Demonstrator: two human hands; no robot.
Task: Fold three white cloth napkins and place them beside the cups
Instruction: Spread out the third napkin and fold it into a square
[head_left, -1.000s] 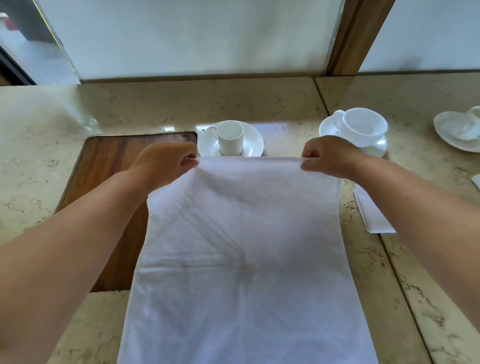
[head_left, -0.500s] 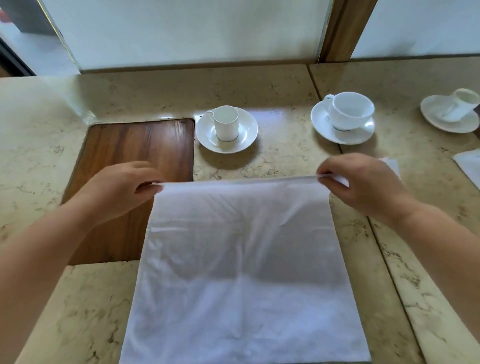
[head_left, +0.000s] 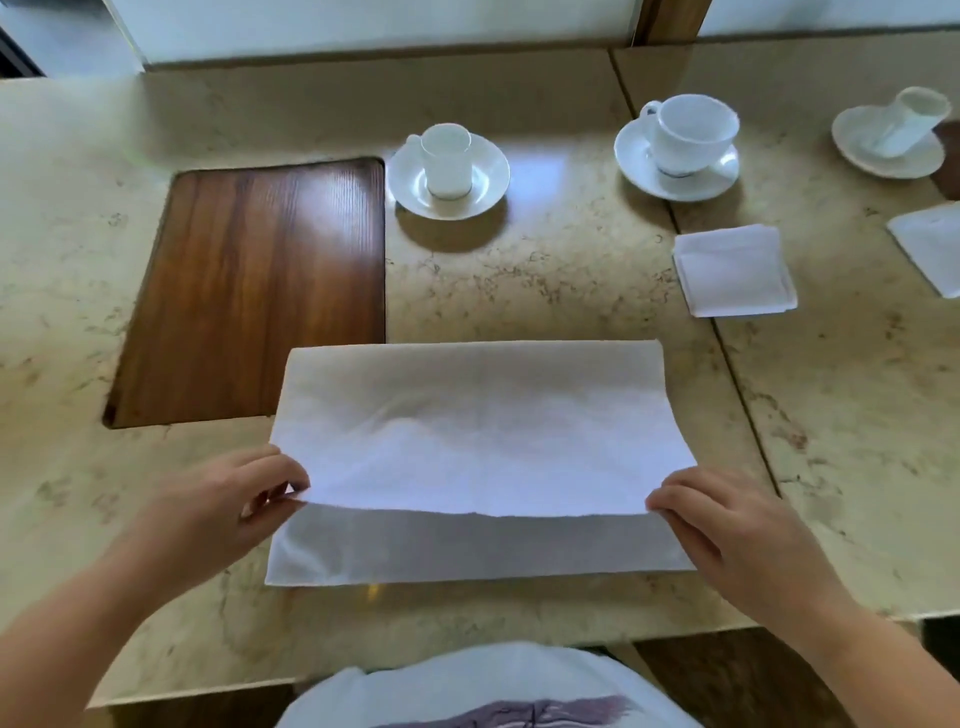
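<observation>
Both hands, left hand (head_left: 223, 512) and right hand (head_left: 727, 530), pinch the napkin's (head_left: 483, 431) near corners.

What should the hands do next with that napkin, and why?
Probably lower the pinched edge onto the near edge. The left hand and right hand hold the napkin folded over, its top layer short of the bottom edge. Two folded napkins already lie by cups.
</observation>
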